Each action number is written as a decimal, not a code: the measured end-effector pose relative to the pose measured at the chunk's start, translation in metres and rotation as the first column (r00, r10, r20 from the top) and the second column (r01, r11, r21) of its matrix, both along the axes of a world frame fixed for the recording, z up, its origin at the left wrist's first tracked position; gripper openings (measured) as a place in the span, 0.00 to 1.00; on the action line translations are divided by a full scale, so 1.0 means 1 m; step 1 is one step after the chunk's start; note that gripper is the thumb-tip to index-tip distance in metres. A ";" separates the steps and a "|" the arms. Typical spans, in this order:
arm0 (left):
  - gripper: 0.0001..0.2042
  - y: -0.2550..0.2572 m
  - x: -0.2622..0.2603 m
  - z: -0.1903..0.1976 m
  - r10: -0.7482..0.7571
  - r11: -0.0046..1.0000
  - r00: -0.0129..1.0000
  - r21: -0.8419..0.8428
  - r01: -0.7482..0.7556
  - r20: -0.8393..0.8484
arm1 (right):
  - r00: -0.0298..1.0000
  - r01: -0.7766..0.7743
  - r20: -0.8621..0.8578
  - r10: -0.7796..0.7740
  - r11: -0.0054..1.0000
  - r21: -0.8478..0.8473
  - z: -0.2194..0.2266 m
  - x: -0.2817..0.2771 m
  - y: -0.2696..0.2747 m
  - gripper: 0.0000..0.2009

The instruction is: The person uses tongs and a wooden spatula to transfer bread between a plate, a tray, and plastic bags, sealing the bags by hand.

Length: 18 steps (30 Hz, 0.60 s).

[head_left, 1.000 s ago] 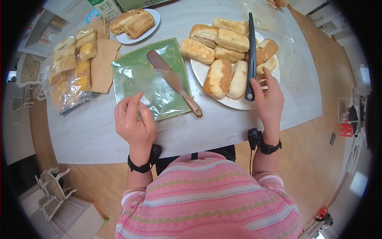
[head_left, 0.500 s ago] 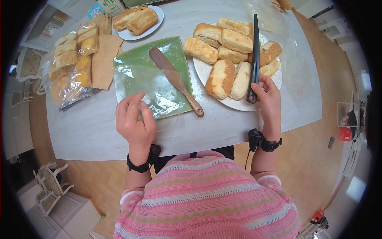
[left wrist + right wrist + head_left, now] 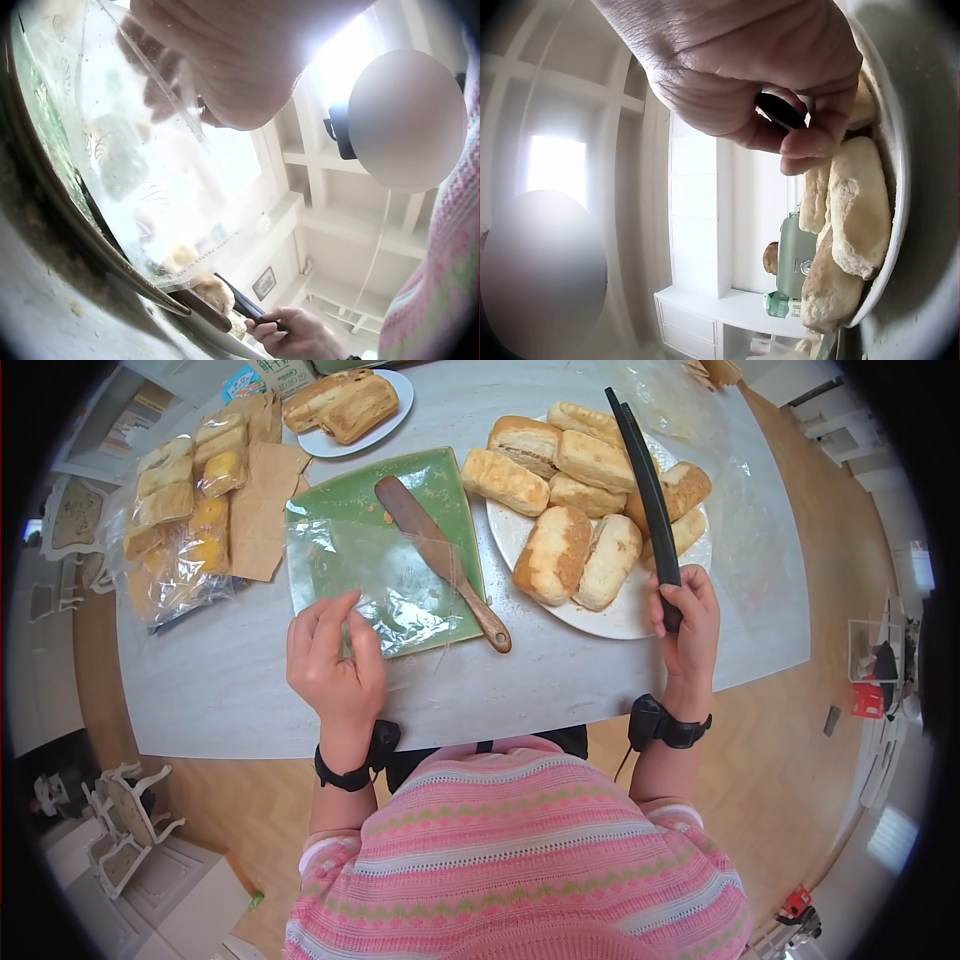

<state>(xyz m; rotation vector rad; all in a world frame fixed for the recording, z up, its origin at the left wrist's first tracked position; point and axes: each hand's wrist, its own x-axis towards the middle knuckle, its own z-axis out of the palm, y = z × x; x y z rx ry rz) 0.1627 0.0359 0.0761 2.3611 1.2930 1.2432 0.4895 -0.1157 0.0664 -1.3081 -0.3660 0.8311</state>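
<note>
My right hand (image 3: 693, 622) grips black tongs (image 3: 655, 510) near their lower end, the fingers curled round them. Their two arms stand slightly apart and reach up over bread rolls (image 3: 552, 555) heaped on a round white plate (image 3: 508, 550). In the right wrist view, the dark end of the tongs (image 3: 780, 111) shows inside the curled fingers. My left hand (image 3: 340, 660) pinches a clear plastic bag (image 3: 400, 610), which spreads over the square green plate (image 3: 350, 490). A wooden spatula (image 3: 430, 540) lies slantwise on that plate, its lower part behind the bag's edge.
Packed breads in clear wrappers (image 3: 165, 505) lie at the left beside brown paper (image 3: 265, 520). A small plate (image 3: 400, 405) with toasted bread stands at the back, near a milk carton (image 3: 290, 375). Crumpled clear plastic (image 3: 655, 405) lies back right.
My right hand has closed round the tongs' lower end. The tongs have lifted and turned, their far ends leaning left and parting slightly. My left hand stays almost still with the bag.
</note>
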 end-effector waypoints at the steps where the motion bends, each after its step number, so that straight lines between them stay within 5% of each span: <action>1: 0.11 0.000 0.000 -0.001 0.001 1.000 1.000 -0.001 -0.001 0.000 | 1.000 -0.001 0.000 0.001 1.000 -0.001 0.001 0.001 -0.002 0.06; 7: 0.10 0.003 0.000 -0.005 0.005 1.000 1.000 0.010 -0.005 -0.011 | 1.000 0.018 -0.025 -0.017 0.999 0.034 0.000 0.003 -0.016 0.09; 15: 0.09 0.004 0.003 -0.007 -0.018 1.000 1.000 0.025 0.018 0.005 | 0.986 0.008 0.163 0.030 0.973 -0.232 0.021 -0.016 -0.015 0.21; 18: 0.09 0.005 0.004 -0.007 -0.019 0.999 1.000 0.028 0.019 0.004 | 0.994 -0.037 0.092 0.060 0.971 -0.234 0.017 -0.012 -0.015 0.24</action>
